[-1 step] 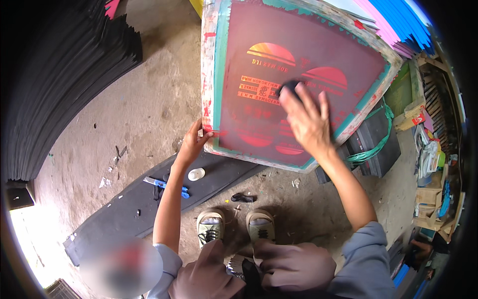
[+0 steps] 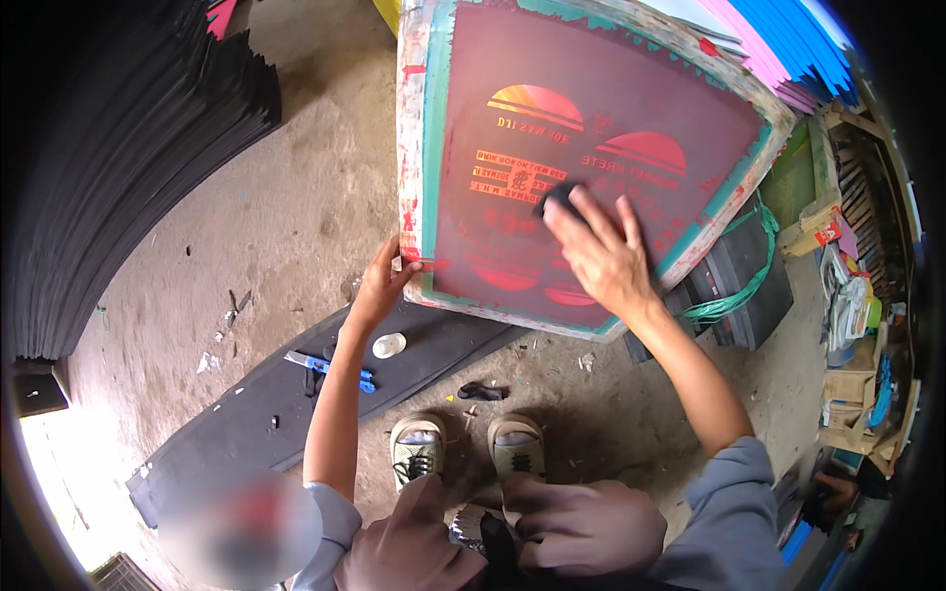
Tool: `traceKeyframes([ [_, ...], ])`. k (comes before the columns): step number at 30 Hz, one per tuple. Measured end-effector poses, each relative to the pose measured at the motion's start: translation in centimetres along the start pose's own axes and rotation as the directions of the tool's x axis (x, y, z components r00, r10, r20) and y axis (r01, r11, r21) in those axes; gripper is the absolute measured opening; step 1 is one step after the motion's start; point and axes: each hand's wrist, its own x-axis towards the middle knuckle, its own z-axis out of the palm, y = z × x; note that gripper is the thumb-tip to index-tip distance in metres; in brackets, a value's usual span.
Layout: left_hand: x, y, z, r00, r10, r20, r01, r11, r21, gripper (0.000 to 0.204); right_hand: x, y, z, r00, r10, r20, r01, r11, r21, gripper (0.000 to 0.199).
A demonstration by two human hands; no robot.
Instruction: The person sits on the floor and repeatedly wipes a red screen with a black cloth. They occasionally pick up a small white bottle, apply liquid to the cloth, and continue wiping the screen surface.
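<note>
A silkscreen printing frame (image 2: 419, 138) is tilted up in front of me, with dark red mesh and see-through orange designs. Its pale border is stained with red and green paint. My left hand (image 2: 379, 284) grips the border at the lower left corner, thumb on the front. Against the mesh, my right hand (image 2: 609, 261) presses a small black pad (image 2: 562, 197), perhaps a cloth or piece of foam. The pad sits under the index and middle fingertips, while the other visible fingers stretch out. Part of the pad is hidden by those fingers.
Black sheets (image 2: 128, 167) are stacked high at the left. A long black mat (image 2: 266, 409) on the floor holds a blue cutter knife (image 2: 365, 379) and a white bottle (image 2: 389, 345). Tied black blocks (image 2: 759, 305) stand right of the frame; blue sheets (image 2: 798, 49) rise behind.
My right hand has slid the black pad a little down and to the left over the mesh, uncovering more of the printed design. My left hand and the frame stay put.
</note>
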Motion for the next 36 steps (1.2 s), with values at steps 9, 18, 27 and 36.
traceKeyframes([
  [9, 0.4, 0.6, -0.2, 0.997, -0.080, 0.014, 0.081, 0.993, -0.089, 0.050, 6.8, 6.4, -4.1, 0.950, 0.060, -0.307, -0.130, 0.968, -0.213, 0.047],
  [18, 0.3, 0.7, 0.1, 1.000, -0.012, 0.006, 0.012, 1.000, 0.003, 0.050, -3.9, -8.0, 7.7, 0.937, -0.325, 0.125, 0.309, 0.942, 0.133, 0.048],
  [27, -5.9, 4.3, -5.9, 0.991, -0.137, -0.014, 0.135, 0.987, -0.087, 0.039, 5.8, -10.5, 5.2, 0.992, 0.074, -0.102, -0.053, 0.980, 0.191, 0.057],
  [36, -22.1, -0.5, -7.7, 0.765, -0.282, -0.580, 0.478, 0.851, 0.217, 0.037, -5.8, -19.4, 8.1, 0.975, -0.166, 0.145, 0.035, 0.767, 0.641, 0.054],
])
